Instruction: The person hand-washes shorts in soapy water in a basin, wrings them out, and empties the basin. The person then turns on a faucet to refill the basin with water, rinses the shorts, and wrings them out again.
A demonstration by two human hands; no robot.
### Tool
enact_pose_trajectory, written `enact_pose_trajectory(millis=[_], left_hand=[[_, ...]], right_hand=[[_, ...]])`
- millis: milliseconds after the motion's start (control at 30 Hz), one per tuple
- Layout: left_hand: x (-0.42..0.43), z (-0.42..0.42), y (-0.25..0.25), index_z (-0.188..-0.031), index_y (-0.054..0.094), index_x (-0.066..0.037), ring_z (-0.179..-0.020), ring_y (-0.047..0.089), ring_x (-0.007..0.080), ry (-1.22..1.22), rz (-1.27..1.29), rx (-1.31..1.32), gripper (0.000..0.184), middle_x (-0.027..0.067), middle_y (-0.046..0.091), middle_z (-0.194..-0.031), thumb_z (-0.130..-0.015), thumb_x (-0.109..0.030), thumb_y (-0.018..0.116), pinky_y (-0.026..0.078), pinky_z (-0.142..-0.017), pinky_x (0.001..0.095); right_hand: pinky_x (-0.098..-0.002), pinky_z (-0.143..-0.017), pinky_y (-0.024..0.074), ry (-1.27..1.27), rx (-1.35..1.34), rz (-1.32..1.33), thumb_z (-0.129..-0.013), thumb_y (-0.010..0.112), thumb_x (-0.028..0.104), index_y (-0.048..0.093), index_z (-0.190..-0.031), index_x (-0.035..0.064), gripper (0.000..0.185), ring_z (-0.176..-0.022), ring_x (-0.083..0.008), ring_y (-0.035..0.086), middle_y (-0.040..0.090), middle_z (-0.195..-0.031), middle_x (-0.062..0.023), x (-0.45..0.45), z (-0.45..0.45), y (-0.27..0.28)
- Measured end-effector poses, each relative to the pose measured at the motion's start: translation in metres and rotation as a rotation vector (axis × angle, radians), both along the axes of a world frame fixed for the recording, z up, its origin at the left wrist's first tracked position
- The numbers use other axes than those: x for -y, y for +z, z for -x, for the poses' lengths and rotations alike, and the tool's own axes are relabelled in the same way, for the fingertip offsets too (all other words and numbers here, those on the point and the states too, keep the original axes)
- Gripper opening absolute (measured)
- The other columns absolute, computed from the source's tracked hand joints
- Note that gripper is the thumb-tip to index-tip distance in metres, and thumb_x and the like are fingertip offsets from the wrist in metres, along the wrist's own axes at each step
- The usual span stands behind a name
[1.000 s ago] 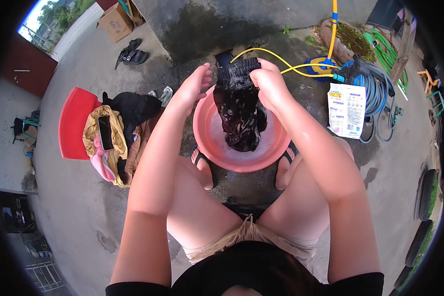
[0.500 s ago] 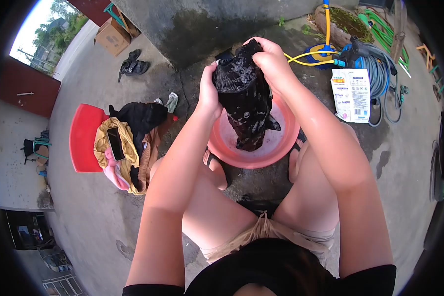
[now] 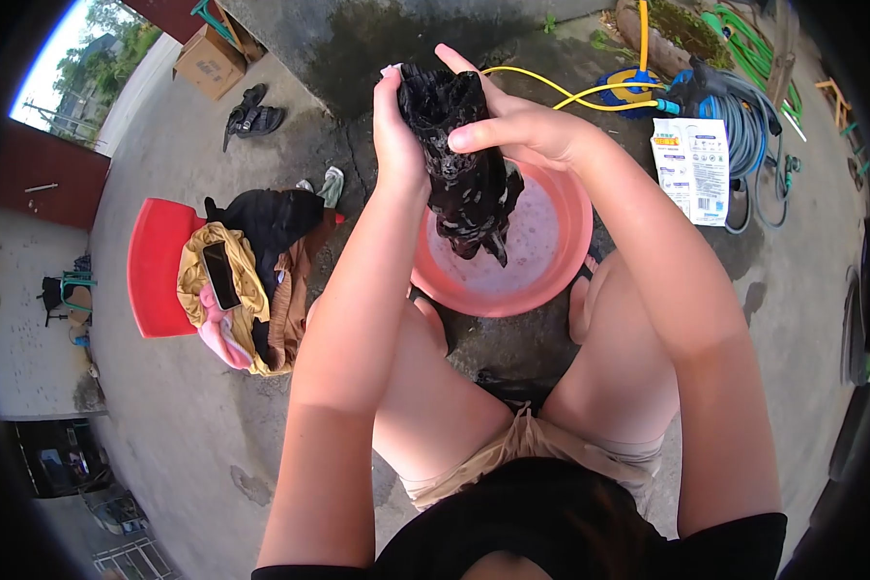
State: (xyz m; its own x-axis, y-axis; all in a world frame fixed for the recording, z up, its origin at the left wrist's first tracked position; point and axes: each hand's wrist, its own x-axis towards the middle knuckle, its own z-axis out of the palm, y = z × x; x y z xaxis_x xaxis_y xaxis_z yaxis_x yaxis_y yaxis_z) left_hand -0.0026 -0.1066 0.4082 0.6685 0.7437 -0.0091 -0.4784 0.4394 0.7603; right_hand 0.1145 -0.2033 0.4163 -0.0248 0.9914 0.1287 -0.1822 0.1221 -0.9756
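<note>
Centrally, in the upper frame, a wet black garment point(image 3: 469, 188) hangs over the pink basin point(image 3: 512, 306), presumably so drips land inside, left hand point(image 3: 398, 135) clamped on the garment, right hand point(image 3: 524, 131) touching, its grip unclear.

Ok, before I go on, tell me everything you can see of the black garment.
The black garment is soft-looking cloth, bunched and creased, glossy as if wet, with pale flecks that could be suds. Its upper end is gathered; the lower part hangs in uneven folds over the pink basin. The left hand cups its left side, while the right hand lays its thumb across the front. Whether its lower tip meets the water isn't clear.
</note>
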Motion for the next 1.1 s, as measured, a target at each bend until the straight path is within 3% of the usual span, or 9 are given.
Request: enact_pose_trajectory(millis=[100,200,333,600,667,767,800,967,1100], left_hand=[[-0.009,-0.005,-0.008,-0.103,0.059,-0.008,-0.085,0.065,0.0199,-0.004,-0.144,-0.076,0.050,0.0087,0.065,-0.093,-0.088,-0.054,0.047,0.052,-0.077,0.0345],[-0.008,-0.012,-0.014,-0.105,0.060,-0.008,-0.085,0.065,0.0195,-0.045,-0.020,-0.137,0.054,0.0086,0.066,-0.095,-0.091,-0.057,0.043,0.053,-0.076,0.0339],[-0.012,-0.002,-0.009,-0.120,0.054,-0.008,-0.094,0.064,0.0225,-0.101,-0.214,-0.303,0.067,0.0093,0.064,-0.107,-0.094,-0.064,0.028,0.051,-0.085,0.0367],[-0.015,0.024,0.014,-0.143,0.028,0.002,-0.131,0.040,0.0244,-0.381,-0.455,-0.357,0.092,0.0136,0.041,-0.142,-0.089,-0.073,0.019,0.028,-0.109,0.0395],[-0.014,0.031,0.009,-0.145,0.022,0.002,-0.135,0.034,0.0255,-0.439,-0.543,-0.316,0.086,0.0150,0.035,-0.145,-0.089,-0.058,0.048,0.022,-0.112,0.0375],[-0.001,0.030,0.006,-0.147,0.014,0.002,-0.136,0.031,0.0254,-0.449,-0.834,-0.686,0.098,0.0170,0.030,-0.147,-0.079,-0.041,0.071,0.024,-0.112,0.0373],[0.003,0.025,-0.003,-0.144,0.024,0.001,-0.131,0.037,0.0245,-0.384,-0.901,-0.681,0.091,0.0153,0.038,-0.142,-0.077,-0.031,0.075,0.029,-0.109,0.0363],[0.003,0.003,-0.030,-0.124,0.051,0.000,-0.108,0.056,0.0185,-0.380,-0.620,-0.421,0.051,0.0075,0.059,-0.116,-0.078,-0.013,0.069,0.043,-0.094,0.0323],[-0.001,-0.008,-0.047,-0.115,0.056,-0.001,-0.099,0.059,0.0162,-0.217,-0.631,-0.341,0.039,0.0053,0.062,-0.108,-0.077,-0.007,0.063,0.045,-0.088,0.0312]], right_hand=[[-0.0370,-0.108,0.0301,-0.207,0.242,-0.030,-0.068,0.084,0.021,0.004,-0.152,0.0144,0.116,-0.130,-0.0237,0.039,0.039,-0.141,-0.0164,-0.010,0.013,-0.008],[-0.0363,-0.105,0.0348,-0.387,0.215,-0.108,-0.066,0.085,0.024,0.012,-0.151,0.0110,0.112,-0.125,-0.0241,0.046,0.045,-0.137,-0.0165,-0.016,0.016,-0.014],[-0.0341,-0.102,0.0401,-0.466,0.131,-0.139,-0.062,0.086,0.025,0.018,-0.146,-0.0029,0.113,-0.117,-0.0251,0.053,0.053,-0.127,-0.0187,-0.022,0.018,-0.021],[-0.0292,-0.079,0.0501,-0.558,-0.116,-0.052,-0.066,0.076,0.016,0.055,-0.117,-0.0028,0.059,-0.087,-0.0148,0.062,0.064,-0.098,-0.0093,-0.032,0.017,-0.017],[-0.0293,-0.073,0.0510,-0.625,-0.209,-0.075,-0.065,0.074,0.013,0.058,-0.111,-0.0011,0.050,-0.081,-0.0144,0.063,0.065,-0.090,-0.0074,-0.033,0.013,-0.011],[-0.0297,-0.079,0.0495,-0.577,-0.228,-0.115,-0.073,0.069,0.017,0.054,-0.122,0.0003,0.054,-0.087,-0.0155,0.062,0.064,-0.097,-0.0087,-0.033,0.007,-0.006],[-0.0296,-0.079,0.0495,-0.556,-0.225,-0.120,-0.073,0.069,0.017,0.055,-0.121,0.0009,0.053,-0.087,-0.0154,0.061,0.064,-0.098,-0.0088,-0.033,0.006,-0.004],[-0.0281,-0.076,0.0488,-0.470,-0.251,-0.129,-0.072,0.065,0.014,0.062,-0.113,0.0032,0.042,-0.083,-0.0141,0.061,0.064,-0.094,-0.0076,-0.038,0.003,-0.005],[-0.0274,-0.073,0.0480,-0.462,-0.264,-0.142,-0.072,0.062,0.015,0.064,-0.103,0.0015,0.034,-0.077,-0.0131,0.060,0.064,-0.087,-0.0065,-0.044,0.000,-0.008]])
